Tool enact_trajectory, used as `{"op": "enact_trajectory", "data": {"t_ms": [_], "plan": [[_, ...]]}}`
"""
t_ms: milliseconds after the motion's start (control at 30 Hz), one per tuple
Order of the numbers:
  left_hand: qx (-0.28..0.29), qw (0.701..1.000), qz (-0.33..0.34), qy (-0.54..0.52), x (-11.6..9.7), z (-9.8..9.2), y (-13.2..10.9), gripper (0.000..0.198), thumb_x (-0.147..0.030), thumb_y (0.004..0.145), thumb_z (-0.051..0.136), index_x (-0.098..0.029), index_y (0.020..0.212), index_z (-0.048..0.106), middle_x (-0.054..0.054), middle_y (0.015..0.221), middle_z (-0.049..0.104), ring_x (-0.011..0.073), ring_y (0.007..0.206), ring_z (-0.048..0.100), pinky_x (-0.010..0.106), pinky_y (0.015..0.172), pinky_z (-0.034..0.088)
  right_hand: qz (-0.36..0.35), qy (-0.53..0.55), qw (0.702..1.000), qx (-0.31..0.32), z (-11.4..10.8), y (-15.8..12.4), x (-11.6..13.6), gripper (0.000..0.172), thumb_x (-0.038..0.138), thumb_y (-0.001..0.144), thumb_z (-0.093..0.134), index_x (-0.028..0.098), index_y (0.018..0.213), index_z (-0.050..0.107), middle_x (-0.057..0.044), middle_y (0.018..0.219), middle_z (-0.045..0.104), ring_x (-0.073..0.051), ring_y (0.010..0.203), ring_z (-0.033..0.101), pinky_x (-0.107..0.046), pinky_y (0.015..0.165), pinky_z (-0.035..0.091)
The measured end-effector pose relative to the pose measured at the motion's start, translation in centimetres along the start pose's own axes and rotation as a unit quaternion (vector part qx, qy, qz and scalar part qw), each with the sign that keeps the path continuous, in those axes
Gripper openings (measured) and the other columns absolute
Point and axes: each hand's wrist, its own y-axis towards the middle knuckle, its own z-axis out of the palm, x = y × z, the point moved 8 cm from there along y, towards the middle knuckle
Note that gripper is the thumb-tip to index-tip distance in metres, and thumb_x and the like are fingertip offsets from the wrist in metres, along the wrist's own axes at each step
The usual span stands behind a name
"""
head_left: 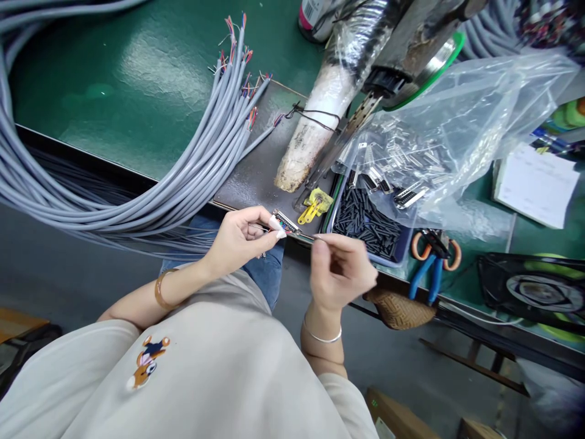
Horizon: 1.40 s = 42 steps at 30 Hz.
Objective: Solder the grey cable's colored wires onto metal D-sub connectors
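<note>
My left hand (242, 236) is closed in a pinch on a small metal connector (286, 224) with coloured wires at its end, held just over the bench's front edge. My right hand (340, 268) is closed too, its fingertips pinching something thin that reaches toward the connector; I cannot make it out. The two hands are almost touching. A bundle of grey cables (150, 201) with stripped coloured ends curves across the green bench (137, 79) to my left.
A blue tray of small black tubes (365, 222) sits right of my hands, a clear bag of metal connectors (439, 146) behind it. Orange and blue pliers (432, 259), a yellow tool (313, 207), a wrapped cylinder (320, 122) and a white pad (537, 183) lie nearby.
</note>
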Motion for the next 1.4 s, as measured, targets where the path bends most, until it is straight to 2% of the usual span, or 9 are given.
{"op": "enact_trajectory", "data": {"t_ms": [67,133,267,333,400,633,900,1200,1400], "plan": [[-0.010,1.000,0.005,-0.004,-0.1,-0.2,0.1,0.024,-0.024,0.069,0.084,-0.014,0.074,0.063,-0.002,0.065,0.065,0.0016,0.039,0.048,0.013,0.037,0.040,0.028,0.073,0.994,-0.082,-1.4,-0.2,-0.4,0.013,0.029,0.098,0.063,0.026,0.110,0.066,0.008,0.062,0.058,-0.007,0.038,0.046,-0.022,0.038,0.034],[-0.010,1.000,0.008,-0.007,-0.3,-0.1,0.2,0.024,-0.024,0.069,0.084,-0.014,0.074,0.062,-0.002,0.067,0.066,0.0012,0.039,0.048,0.013,0.036,0.040,0.039,0.106,0.987,-0.110,-1.8,-0.4,-0.7,0.019,0.024,0.099,0.059,0.027,0.118,0.062,0.007,0.070,0.067,-0.007,0.039,0.053,-0.021,0.038,0.038],[-0.003,1.000,0.009,0.001,-0.5,0.0,0.4,0.025,-0.025,0.070,0.085,-0.014,0.075,0.063,-0.001,0.069,0.067,0.0011,0.040,0.047,0.013,0.036,0.038,0.043,0.054,0.997,-0.029,0.0,-0.7,-1.3,0.018,0.013,0.096,0.063,0.023,0.111,0.063,0.000,0.099,0.080,-0.014,0.073,0.078,-0.025,0.063,0.062],[0.000,1.000,0.017,0.005,-0.7,0.0,0.7,0.025,-0.025,0.070,0.086,-0.014,0.075,0.064,-0.001,0.067,0.067,0.0013,0.040,0.047,0.013,0.035,0.035,0.030,0.045,0.998,0.014,1.2,-0.8,-1.5,0.015,0.012,0.092,0.068,0.023,0.103,0.065,-0.002,0.104,0.080,-0.017,0.091,0.079,-0.029,0.075,0.066],[-0.004,0.999,0.035,0.004,-0.9,0.0,1.0,0.024,-0.025,0.071,0.085,-0.014,0.075,0.065,0.000,0.070,0.070,0.0015,0.042,0.048,0.013,0.037,0.036,0.007,0.045,0.999,0.027,1.9,-0.8,-1.4,0.016,0.011,0.090,0.070,0.023,0.098,0.064,-0.003,0.106,0.080,-0.017,0.098,0.078,-0.031,0.081,0.066],[-0.055,0.993,0.098,0.031,-1.6,-0.4,2.0,0.018,-0.023,0.072,0.081,-0.014,0.073,0.065,0.003,0.082,0.074,0.0087,0.069,0.068,0.017,0.063,0.055,-0.064,0.003,0.998,0.013,2.4,-0.1,-0.6,0.018,0.008,0.088,0.069,0.023,0.093,0.060,-0.004,0.109,0.080,-0.016,0.094,0.078,-0.028,0.081,0.066],[-0.085,0.983,0.134,0.096,-2.7,-0.2,1.9,0.011,-0.017,0.073,0.074,-0.015,0.072,0.064,0.001,0.078,0.070,0.0052,0.059,0.057,0.015,0.054,0.046,-0.056,0.022,0.998,0.010,2.5,0.3,-1.0,0.017,0.010,0.088,0.069,0.023,0.093,0.061,-0.005,0.110,0.079,-0.017,0.096,0.077,-0.032,0.084,0.067],[-0.093,0.978,0.148,0.111,-3.4,0.0,1.9,0.009,-0.017,0.074,0.075,-0.015,0.073,0.066,0.001,0.076,0.070,0.0071,0.062,0.059,0.016,0.057,0.048,-0.057,-0.003,0.998,0.005,2.3,0.8,-0.7,0.016,0.012,0.088,0.070,0.024,0.092,0.061,-0.005,0.109,0.079,-0.019,0.095,0.078,-0.034,0.081,0.067],[-0.072,0.989,0.103,0.075,-2.5,0.0,2.1,0.011,-0.016,0.073,0.076,-0.015,0.073,0.065,0.001,0.078,0.071,0.0069,0.063,0.061,0.017,0.060,0.051,-0.087,-0.036,0.996,0.003,2.2,0.4,-0.1,0.018,0.010,0.086,0.071,0.024,0.090,0.059,-0.005,0.106,0.080,-0.017,0.089,0.079,-0.029,0.077,0.066]]}}
